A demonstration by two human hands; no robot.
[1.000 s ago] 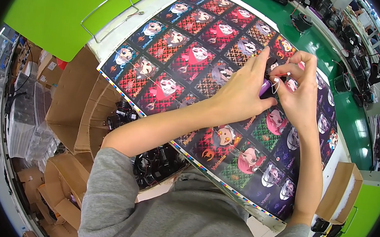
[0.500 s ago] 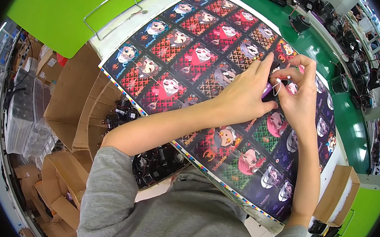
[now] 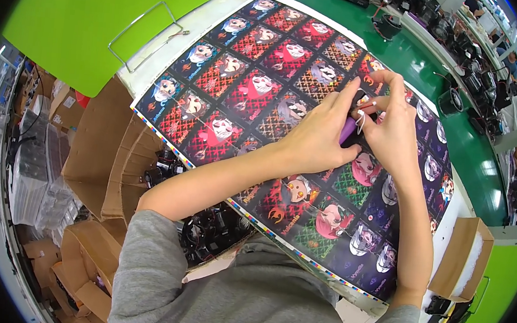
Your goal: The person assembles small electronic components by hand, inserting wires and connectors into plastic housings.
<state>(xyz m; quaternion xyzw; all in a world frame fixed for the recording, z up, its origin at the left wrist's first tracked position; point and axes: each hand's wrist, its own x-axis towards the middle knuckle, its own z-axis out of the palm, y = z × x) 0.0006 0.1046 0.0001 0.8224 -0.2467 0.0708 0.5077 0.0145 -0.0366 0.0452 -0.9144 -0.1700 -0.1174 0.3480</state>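
Observation:
Over the right half of a large printed sheet (image 3: 293, 217), my two hands meet around a small purple and black part (image 3: 348, 131). My left hand (image 3: 319, 130) is closed round it, thumb at the near side and fingers at the far side, hiding most of its shape. My right hand (image 3: 395, 127) pinches at a thin white wire (image 3: 361, 117) that loops out beside the part. The wire's end lies between the right thumb and fingertips, so its tip cannot be made out. The sheet carries rows of dark cards with cartoon figures.
A bent metal wire frame (image 3: 135, 37) stands at the sheet's far left edge, beside a green panel (image 3: 99, 12). Cardboard boxes (image 3: 97, 147) sit to the left, and a long open carton (image 3: 462, 259) to the right. Several black parts (image 3: 386, 26) line the green bench beyond.
The view has shifted slightly, moving the hands and sheet a little left in the picture. More of the purple side shows. Both hands keep their hold, and the right fingers have shifted slightly at the wire.

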